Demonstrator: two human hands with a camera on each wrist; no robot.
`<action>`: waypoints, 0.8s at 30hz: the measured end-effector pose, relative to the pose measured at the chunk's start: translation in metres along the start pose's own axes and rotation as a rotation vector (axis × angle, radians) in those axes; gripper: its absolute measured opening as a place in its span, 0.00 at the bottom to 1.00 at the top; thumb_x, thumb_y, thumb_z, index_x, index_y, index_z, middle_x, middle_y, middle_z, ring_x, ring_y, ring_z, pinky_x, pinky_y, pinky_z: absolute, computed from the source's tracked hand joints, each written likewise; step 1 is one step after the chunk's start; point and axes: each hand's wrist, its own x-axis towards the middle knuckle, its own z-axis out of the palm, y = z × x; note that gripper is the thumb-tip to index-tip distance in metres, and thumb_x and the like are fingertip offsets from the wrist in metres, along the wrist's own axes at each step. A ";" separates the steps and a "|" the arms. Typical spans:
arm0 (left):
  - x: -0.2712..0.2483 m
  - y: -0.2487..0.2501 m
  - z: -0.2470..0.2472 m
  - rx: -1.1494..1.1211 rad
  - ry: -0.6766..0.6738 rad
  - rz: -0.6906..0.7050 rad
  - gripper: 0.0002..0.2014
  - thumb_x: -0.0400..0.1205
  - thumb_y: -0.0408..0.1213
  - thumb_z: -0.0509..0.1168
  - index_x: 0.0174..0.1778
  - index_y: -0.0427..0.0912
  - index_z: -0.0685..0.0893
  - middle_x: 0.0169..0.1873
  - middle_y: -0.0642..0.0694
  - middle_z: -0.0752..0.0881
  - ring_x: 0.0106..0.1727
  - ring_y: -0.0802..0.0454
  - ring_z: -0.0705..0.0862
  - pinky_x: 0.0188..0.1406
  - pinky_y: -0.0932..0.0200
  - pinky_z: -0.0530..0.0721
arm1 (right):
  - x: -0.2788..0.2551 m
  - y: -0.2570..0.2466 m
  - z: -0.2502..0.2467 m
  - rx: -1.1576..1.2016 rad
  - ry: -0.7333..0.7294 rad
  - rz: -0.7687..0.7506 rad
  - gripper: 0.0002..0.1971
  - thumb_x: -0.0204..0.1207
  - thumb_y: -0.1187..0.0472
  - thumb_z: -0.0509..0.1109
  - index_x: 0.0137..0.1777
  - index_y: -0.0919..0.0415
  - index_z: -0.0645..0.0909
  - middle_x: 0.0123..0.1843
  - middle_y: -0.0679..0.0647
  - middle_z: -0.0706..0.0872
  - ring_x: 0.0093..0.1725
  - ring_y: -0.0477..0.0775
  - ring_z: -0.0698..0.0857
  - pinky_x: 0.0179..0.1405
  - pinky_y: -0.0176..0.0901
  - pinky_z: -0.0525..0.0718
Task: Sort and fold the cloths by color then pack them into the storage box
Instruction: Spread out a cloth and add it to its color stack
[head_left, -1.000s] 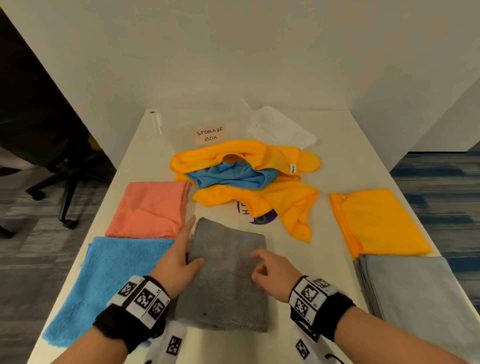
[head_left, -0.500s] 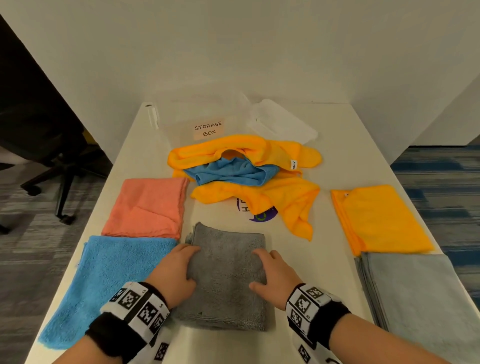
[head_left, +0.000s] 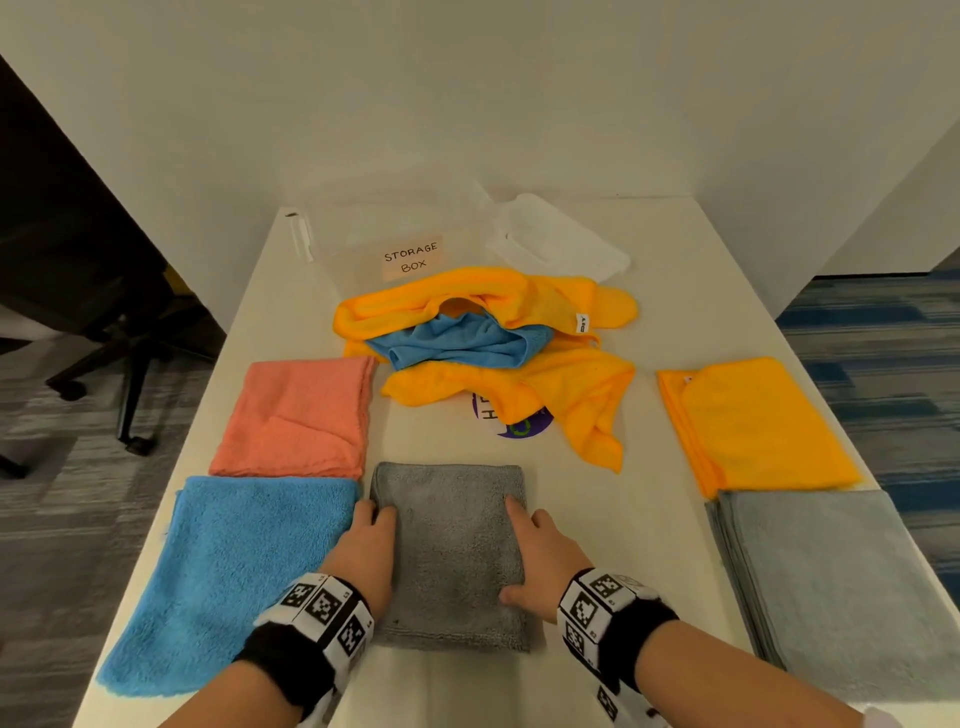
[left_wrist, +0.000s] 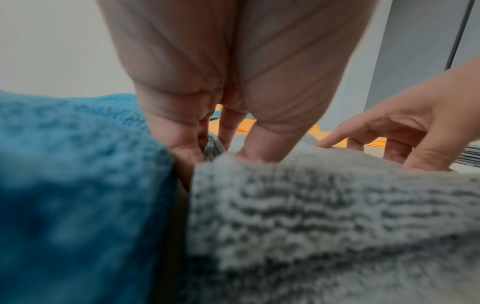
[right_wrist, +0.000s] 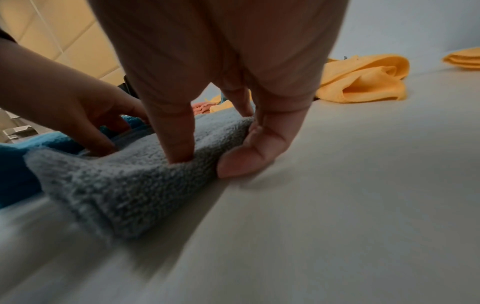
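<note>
At the counter's (head_left: 649, 545) near edge, the left grip (head_left: 366, 551) and right grip (head_left: 540, 566) pinch the folded grey cloth's (head_left: 452, 551) sides. A far-edge clear box (head_left: 363, 244) bears a label (head_left: 413, 258) reading "STORAGE BOX".

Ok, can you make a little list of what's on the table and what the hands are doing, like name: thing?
left hand: grips left edge of dark grey cloth
right hand: grips its right edge, thumb on top
dark grey cloth: folded, at the front middle of the table
folded cloths: pink cloth, blue cloth, orange cloth, light grey cloth
unsorted pile: orange and blue cloths, crumpled
storage box: at the back, clear, labelled
</note>
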 end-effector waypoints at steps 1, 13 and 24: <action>0.000 0.001 0.000 0.002 0.003 -0.004 0.32 0.75 0.23 0.58 0.77 0.41 0.61 0.73 0.42 0.57 0.66 0.39 0.79 0.66 0.46 0.78 | 0.000 0.000 0.000 0.001 0.003 -0.003 0.56 0.71 0.50 0.77 0.84 0.46 0.36 0.77 0.59 0.60 0.66 0.63 0.79 0.64 0.49 0.79; -0.002 0.029 0.001 -0.112 0.003 0.118 0.31 0.77 0.26 0.58 0.78 0.39 0.62 0.75 0.43 0.58 0.71 0.46 0.74 0.73 0.62 0.66 | 0.003 0.024 0.005 0.821 0.160 0.105 0.43 0.70 0.50 0.78 0.80 0.56 0.58 0.73 0.54 0.76 0.68 0.54 0.79 0.70 0.51 0.78; 0.004 0.076 0.020 -0.134 0.028 0.037 0.40 0.74 0.35 0.69 0.79 0.54 0.56 0.65 0.44 0.67 0.53 0.47 0.79 0.56 0.57 0.80 | -0.020 0.085 -0.035 0.748 0.149 0.033 0.26 0.71 0.64 0.76 0.69 0.57 0.72 0.64 0.54 0.82 0.62 0.54 0.82 0.65 0.51 0.80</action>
